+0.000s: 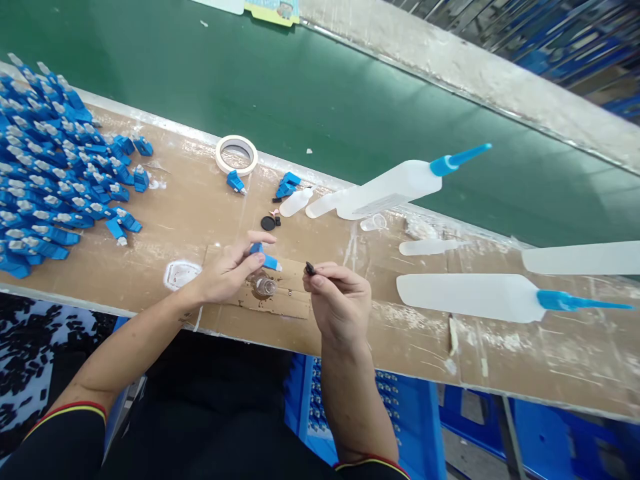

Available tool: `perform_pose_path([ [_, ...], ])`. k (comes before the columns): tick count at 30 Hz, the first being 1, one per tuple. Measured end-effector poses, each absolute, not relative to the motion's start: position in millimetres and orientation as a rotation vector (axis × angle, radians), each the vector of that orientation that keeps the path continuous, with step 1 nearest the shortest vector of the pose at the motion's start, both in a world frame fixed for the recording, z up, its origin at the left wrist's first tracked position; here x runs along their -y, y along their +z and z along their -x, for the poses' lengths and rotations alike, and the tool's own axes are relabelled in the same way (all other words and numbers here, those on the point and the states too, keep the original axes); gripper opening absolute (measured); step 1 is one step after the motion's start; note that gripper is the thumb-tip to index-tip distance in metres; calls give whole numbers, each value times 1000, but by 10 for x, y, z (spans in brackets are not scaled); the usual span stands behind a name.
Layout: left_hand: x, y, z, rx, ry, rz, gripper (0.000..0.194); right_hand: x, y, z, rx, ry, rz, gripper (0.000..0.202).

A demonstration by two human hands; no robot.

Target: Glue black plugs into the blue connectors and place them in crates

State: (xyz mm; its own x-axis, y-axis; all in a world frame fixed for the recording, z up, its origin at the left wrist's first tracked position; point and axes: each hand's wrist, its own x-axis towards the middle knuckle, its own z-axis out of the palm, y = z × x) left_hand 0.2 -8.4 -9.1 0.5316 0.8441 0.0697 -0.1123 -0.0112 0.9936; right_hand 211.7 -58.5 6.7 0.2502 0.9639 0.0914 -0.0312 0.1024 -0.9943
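My left hand (231, 268) pinches a small blue plastic part (271, 261) with a pale tip, held over a piece of cardboard (293, 301). Just below that part stands a small clear cup (265, 287), with dark spots on the cardboard around it. To the right, my right hand (341, 297) is closed on a small black piece (310, 269) between thumb and forefinger. The blue part and the black piece are apart. Beyond my left hand lie a black disc (268, 223) and a few tiny black bits.
Many blue parts (55, 167) crowd the table's left end. A tape roll (237, 155) lies near the green belt (200, 80). White squeeze bottles with blue nozzles, such as one bottle (467, 295), lie at right. Below the edge are a blue crate (420, 420) and black pieces (30, 360).
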Motion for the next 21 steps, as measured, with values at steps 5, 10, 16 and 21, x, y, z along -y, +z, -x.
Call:
perform_pose_path([
  [5, 109, -85, -32, -673, 808, -1434, 27, 486, 97, -1976, 1137, 1001, 1186, 9],
  [10, 109, -70, -20, -680, 810, -1417, 27, 506, 119, -1913, 1317, 923, 1161, 9],
  [16, 102, -23, 6, -615, 745, -1290, 23, 496, 105, -1914, 1225, 978, 1190, 8],
  [21, 91, -69, -7, -619, 726, -1182, 26, 446, 161, -1927, 994, 1067, 1124, 13],
])
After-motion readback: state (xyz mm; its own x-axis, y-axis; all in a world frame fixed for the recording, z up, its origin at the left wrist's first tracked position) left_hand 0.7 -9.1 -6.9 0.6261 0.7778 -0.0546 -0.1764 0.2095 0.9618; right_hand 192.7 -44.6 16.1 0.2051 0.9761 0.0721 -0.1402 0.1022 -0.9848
